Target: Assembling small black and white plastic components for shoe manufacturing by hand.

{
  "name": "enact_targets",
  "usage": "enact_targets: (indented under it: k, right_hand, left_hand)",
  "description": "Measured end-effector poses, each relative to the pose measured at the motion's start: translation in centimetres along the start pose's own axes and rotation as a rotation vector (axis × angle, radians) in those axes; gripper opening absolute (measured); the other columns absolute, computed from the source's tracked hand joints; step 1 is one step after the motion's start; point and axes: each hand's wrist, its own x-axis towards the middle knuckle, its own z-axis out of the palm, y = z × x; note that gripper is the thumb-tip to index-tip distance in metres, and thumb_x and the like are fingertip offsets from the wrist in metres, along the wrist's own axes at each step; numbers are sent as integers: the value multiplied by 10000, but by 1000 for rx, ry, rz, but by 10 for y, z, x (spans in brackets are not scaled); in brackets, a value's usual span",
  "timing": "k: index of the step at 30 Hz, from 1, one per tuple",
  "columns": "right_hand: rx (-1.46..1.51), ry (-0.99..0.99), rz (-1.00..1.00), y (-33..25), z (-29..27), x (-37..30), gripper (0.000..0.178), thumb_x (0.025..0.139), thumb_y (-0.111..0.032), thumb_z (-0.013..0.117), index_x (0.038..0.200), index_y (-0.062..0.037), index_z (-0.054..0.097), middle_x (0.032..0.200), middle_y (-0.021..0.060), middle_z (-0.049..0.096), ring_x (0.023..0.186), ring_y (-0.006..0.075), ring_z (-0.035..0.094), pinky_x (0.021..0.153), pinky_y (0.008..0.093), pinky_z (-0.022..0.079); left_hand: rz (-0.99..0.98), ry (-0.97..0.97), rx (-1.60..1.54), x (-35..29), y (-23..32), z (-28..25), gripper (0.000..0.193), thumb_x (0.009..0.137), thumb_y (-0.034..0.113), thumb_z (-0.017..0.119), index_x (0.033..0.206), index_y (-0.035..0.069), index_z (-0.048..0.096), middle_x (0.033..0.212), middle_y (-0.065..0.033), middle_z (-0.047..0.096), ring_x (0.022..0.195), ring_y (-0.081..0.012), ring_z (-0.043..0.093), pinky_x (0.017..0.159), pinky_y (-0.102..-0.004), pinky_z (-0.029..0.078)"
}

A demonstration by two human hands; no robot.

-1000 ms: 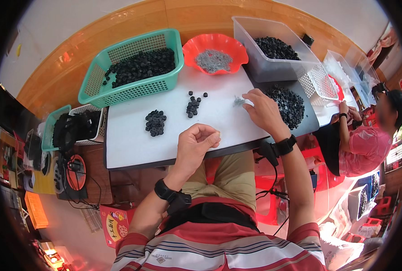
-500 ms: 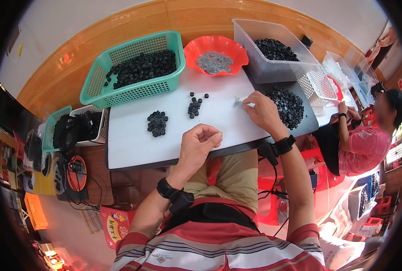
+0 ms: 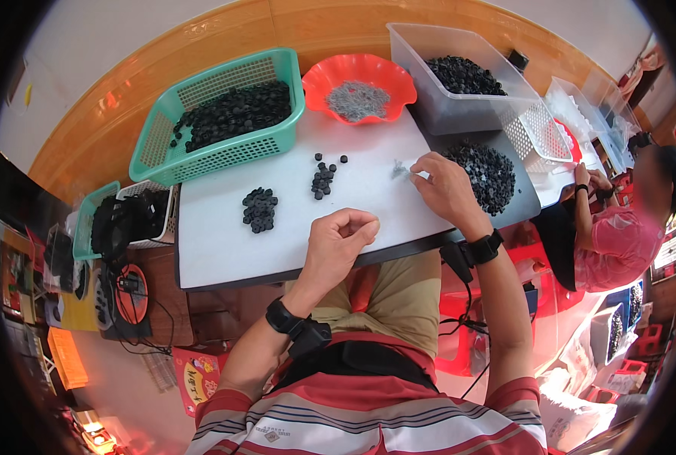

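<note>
Since a second ago the right hand [image 3: 444,186] has stayed at the same spot on the white counter [image 3: 216,243], and the left hand [image 3: 340,241] has barely shifted near the front edge; the piles lie where they lay.

The right hand rests palm down, its fingertips pinched together over a few small grey metal bits [image 3: 400,171] on the counter; whether it actually grips one I cannot tell. The left hand is curled, fingers folded toward the thumb as if closed on something small, though nothing shows inside it; the two hands are well apart. Both wrists wear black bands.

Just right of the right hand lies a heap of black round caps [image 3: 484,173] on a grey tray; left of it a loose cluster of black caps [image 3: 323,180], and further left a tighter small pile [image 3: 259,209].

At the back of the counter stand a green mesh basket [image 3: 163,152] with black caps, a red scalloped bowl [image 3: 330,80] with grey bits, and a clear plastic bin [image 3: 459,114] with more black caps.

At the right another person in a pink top [image 3: 622,243] works at a white mesh basket [image 3: 539,129].
</note>
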Motion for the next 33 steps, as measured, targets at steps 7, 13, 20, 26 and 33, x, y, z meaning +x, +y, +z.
enact_targets:
  k: [7, 13, 20, 26, 33]
  right_hand:
    - [66, -9, -22, -2, -4, -4, 150, 891, -124, 662, 985, -30, 732, 1002, 149, 705, 918, 372, 673, 814, 448, 528]
    - [218, -22, -16, -1, -8, -8, 153, 883, -87, 672, 998, -1, 725, 975, 170, 705, 898, 375, 675, 803, 430, 526]
    - [216, 17, -38, 3, -5, -10, 156, 889, -93, 668, 998, 3, 724, 969, 175, 703, 904, 381, 674, 805, 433, 526]
    - [64, -1, -62, 6, -3, -8, 163, 900, -114, 654, 999, -9, 730, 1014, 159, 700, 941, 387, 667, 831, 447, 529]
    - [63, 17, -56, 3, -5, -12, 164, 896, -159, 676, 995, -45, 742, 1018, 123, 699, 927, 373, 673, 817, 456, 531]
  left_hand:
    - [-7, 24, 129, 13, 6, 10, 152, 946, 104, 724, 1012, -32, 732, 827, -18, 701, 755, -65, 632, 695, -220, 508]
    - [-1, 18, 208, 28, 6, 19, 166, 934, 118, 733, 999, -34, 722, 834, -21, 703, 755, -67, 626, 692, -230, 504]
    - [86, 43, 463, 45, 5, 29, 153, 919, 106, 730, 998, -25, 723, 865, -43, 735, 784, -89, 667, 720, -259, 528]
    - [51, 40, 474, 44, 4, 30, 152, 915, 103, 733, 1003, -22, 731, 873, -56, 743, 786, -96, 673, 728, -259, 533]
    - [59, 46, 448, 41, 5, 31, 157, 913, 99, 735, 1003, -29, 729, 873, -61, 743, 788, -99, 675, 730, -261, 536]
